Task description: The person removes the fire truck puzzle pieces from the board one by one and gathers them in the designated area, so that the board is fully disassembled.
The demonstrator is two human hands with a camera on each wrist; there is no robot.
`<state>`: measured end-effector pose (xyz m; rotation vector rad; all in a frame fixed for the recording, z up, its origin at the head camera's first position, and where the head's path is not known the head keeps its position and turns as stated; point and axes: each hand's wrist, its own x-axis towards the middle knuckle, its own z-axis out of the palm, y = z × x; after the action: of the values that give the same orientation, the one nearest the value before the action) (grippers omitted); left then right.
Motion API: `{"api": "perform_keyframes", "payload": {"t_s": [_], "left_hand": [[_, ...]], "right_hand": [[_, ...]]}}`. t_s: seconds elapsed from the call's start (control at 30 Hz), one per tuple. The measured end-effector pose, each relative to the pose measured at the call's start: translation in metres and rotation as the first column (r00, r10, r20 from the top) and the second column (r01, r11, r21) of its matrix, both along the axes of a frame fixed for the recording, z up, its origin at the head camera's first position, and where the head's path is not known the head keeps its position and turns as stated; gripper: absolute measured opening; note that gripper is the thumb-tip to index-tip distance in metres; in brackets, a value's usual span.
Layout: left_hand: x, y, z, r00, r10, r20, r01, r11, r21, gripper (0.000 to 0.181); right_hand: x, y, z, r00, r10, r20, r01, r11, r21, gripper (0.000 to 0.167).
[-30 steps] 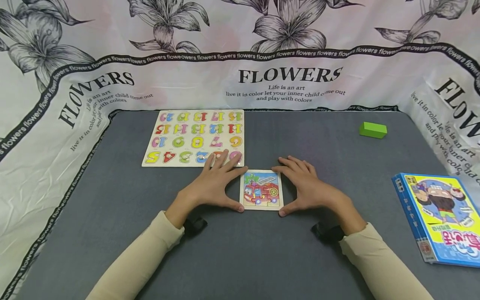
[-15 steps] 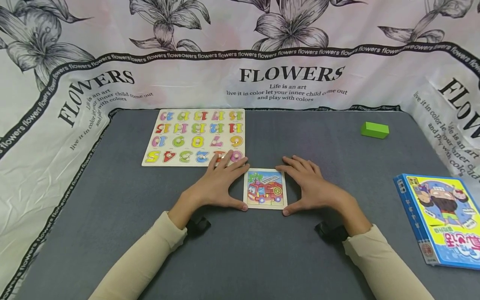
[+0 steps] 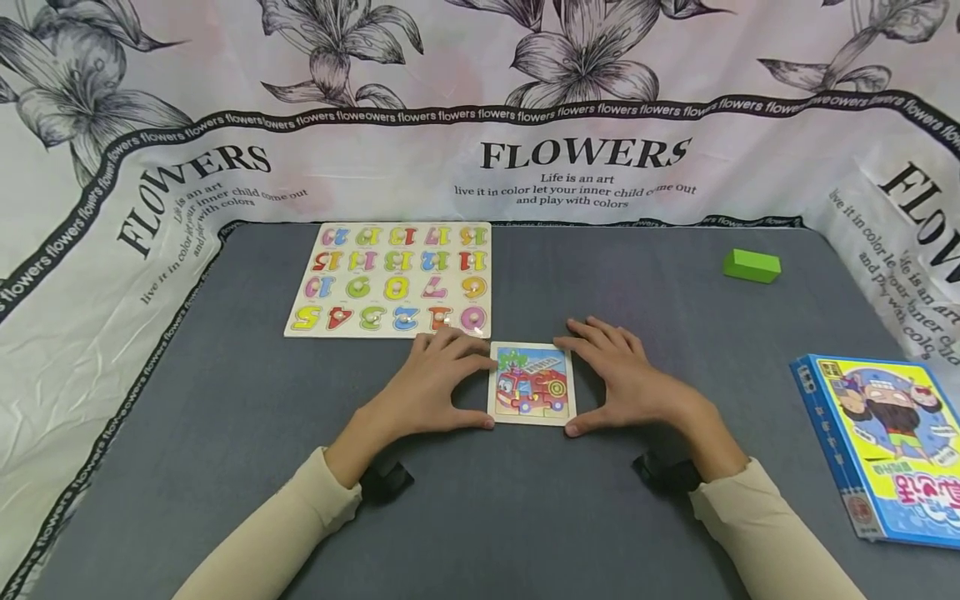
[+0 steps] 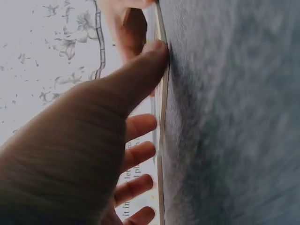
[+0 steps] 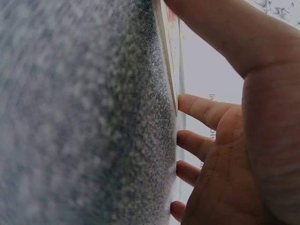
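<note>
A small square jigsaw puzzle point(image 3: 532, 385) with a red fire truck picture lies flat on the dark grey table in the head view. At its left edge is my left hand point(image 3: 427, 383), thumb by the near corner and index finger by the far one. My right hand point(image 3: 630, 379) sits likewise at the right edge, fingers spread. In the left wrist view the left thumb point(image 4: 152, 51) touches the puzzle's pale edge point(image 4: 164, 89). The right index finger point(image 5: 201, 108) meets the puzzle's rim point(image 5: 169, 70) in the right wrist view.
A number puzzle board point(image 3: 390, 279) lies just beyond the left hand, its numerals upside down. Far right stands a green block point(image 3: 752, 266). A blue and yellow box point(image 3: 885, 450) lies at the right. Behind the table hangs a flower-printed cloth point(image 3: 585, 162).
The jigsaw puzzle has shifted slightly right, both hands moving with it. The left hand's fingers have drawn back from over the number board and bent a little more.
</note>
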<state>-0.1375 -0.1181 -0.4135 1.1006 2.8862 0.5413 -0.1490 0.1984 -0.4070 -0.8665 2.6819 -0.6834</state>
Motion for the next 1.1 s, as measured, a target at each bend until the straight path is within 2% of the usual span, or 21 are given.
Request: {"api": "perform_keyframes", "payload": {"t_s": [0.13, 0.6, 0.83, 0.97, 1.1], "left_hand": [[0.002, -0.002, -0.004, 1.000, -0.020, 0.003, 0.020, 1.000, 0.017, 0.066], [0.003, -0.002, -0.012, 0.999, -0.011, 0.040, 0.007, 0.996, 0.090, 0.063], [0.002, -0.004, -0.010, 0.999, -0.011, 0.041, 0.007, 0.995, 0.097, 0.061], [0.002, -0.004, -0.011, 0.999, -0.017, 0.037, 0.013, 0.994, 0.107, 0.059], [0.003, -0.003, -0.012, 0.999, -0.040, 0.013, 0.039, 0.994, 0.102, 0.054]], "right_hand": [[0.000, 0.000, -0.002, 1.000, -0.002, -0.008, 0.002, 1.000, -0.004, 0.110], [-0.001, 0.001, 0.000, 1.000, 0.002, -0.010, -0.002, 1.000, 0.002, 0.107], [-0.014, -0.008, 0.003, 0.999, -0.028, -0.044, 0.026, 0.999, -0.033, 0.081], [-0.028, -0.020, 0.004, 0.999, -0.010, -0.049, 0.006, 0.998, -0.068, 0.065], [-0.041, -0.031, 0.006, 1.000, 0.025, -0.010, -0.026, 0.995, -0.101, 0.055]]}}
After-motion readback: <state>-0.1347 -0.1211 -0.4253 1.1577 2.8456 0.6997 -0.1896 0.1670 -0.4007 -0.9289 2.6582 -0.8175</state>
